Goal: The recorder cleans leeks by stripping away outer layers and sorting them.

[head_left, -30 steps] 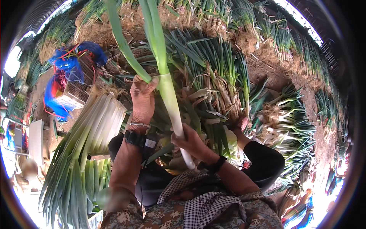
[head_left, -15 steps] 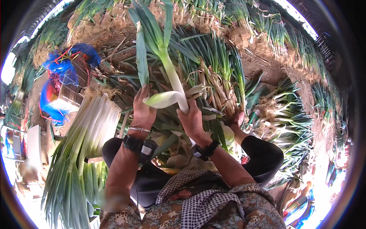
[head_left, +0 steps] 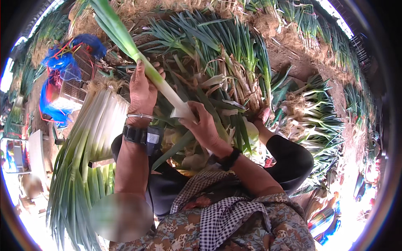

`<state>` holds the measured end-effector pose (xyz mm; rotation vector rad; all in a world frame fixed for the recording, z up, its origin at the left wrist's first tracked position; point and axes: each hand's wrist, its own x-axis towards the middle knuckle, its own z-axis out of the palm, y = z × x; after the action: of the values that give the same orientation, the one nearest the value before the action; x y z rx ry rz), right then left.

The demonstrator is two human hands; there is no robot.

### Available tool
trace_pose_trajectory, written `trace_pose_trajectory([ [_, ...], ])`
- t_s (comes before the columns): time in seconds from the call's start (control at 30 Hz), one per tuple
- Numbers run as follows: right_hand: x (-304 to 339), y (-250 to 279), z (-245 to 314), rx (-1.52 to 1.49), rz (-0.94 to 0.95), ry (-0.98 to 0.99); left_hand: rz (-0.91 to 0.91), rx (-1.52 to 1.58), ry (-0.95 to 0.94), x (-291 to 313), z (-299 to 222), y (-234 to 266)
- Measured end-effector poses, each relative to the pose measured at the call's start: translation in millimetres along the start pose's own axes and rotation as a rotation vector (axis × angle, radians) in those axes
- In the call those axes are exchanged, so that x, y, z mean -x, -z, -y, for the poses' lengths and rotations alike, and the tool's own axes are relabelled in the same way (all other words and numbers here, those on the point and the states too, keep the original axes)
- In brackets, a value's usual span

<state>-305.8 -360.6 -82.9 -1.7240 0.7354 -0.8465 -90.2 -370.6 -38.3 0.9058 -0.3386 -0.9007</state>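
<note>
A long leek (head_left: 167,88) slants across in front of me, its green top toward the far left and its white end toward me. My left hand (head_left: 143,90) is closed around the stem where green turns to white, thumb on the near side. My right hand (head_left: 204,127) grips the white base, where a pale flap of skin sticks out; its fingers cover the root end. Under both hands lies a heap of stripped leaves (head_left: 180,146). Left of my left arm, a stack of clean white-stemmed leeks (head_left: 102,121) lies with its green tops toward me.
Untrimmed leeks (head_left: 243,54) with brown husks lie ahead. More leeks with roots (head_left: 318,121) are piled at right. Blue netting (head_left: 69,65) drapes over a brown plastic crate (head_left: 75,91) at far left. My bare foot (head_left: 263,115) rests beside the untrimmed leeks.
The loose green leaf and drooping pale layer have left my left hand, which now holds the leek's stem. The leek has tilted toward the left, and my right hand has shifted slightly left.
</note>
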Motion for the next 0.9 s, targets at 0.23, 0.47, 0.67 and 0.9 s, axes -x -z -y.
trace_pose_trajectory([
  [0.23, -29.0, 2.9, 27.3, 0.287, -0.006, 0.188, 0.131, 0.107, -0.016, 22.4, 1.7, -13.0],
  [0.47, -41.4, 2.8, 16.8, 0.169, -0.053, 0.265, 0.322, 0.051, -0.072, 40.9, -4.3, -32.3],
  [0.67, -38.4, 13.1, 23.3, -0.186, -0.014, 0.109, 0.426, -0.078, -0.164, 44.5, 1.6, -30.6],
  [0.9, -27.2, 17.6, 27.6, 0.138, 0.0, 0.053, 0.437, 0.04, -0.062, 51.4, 12.2, -21.2],
])
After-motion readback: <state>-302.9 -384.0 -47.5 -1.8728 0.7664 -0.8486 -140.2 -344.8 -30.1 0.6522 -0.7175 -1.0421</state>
